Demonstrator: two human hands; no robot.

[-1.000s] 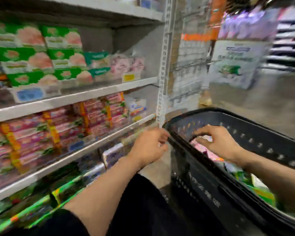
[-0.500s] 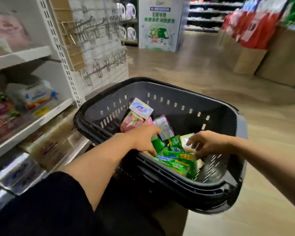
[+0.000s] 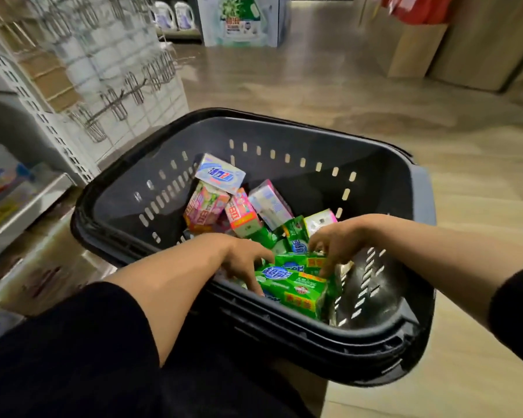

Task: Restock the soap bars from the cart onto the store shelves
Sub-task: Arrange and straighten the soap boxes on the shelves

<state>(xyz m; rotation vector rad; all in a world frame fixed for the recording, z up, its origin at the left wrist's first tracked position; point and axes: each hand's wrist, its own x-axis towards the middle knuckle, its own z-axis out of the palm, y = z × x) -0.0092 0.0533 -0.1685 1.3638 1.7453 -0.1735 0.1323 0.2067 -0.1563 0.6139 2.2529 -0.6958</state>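
A dark plastic cart basket (image 3: 109,188) stands in front of me with several soap packs inside. A green soap pack (image 3: 296,289) lies at the near side on top of other green packs. My left hand (image 3: 245,260) presses its fingers on the pack's left end. My right hand (image 3: 335,239) curls over its far right corner, so the pack sits between both hands. Further in lie a white and blue soap box (image 3: 221,173), two pink packs (image 3: 206,206) and a pale pack (image 3: 269,203).
The store shelves (image 3: 27,206) with boxed goods run along the left edge. A pegboard panel with bare metal hooks (image 3: 118,95) stands beyond them. A display stand (image 3: 242,19) and cardboard boxes (image 3: 417,46) stand across the wooden aisle floor.
My view swung from the shelves to the basket. My left hand left the basket rim and reached inside. Both hands moved down and closed in on the green soap pack.
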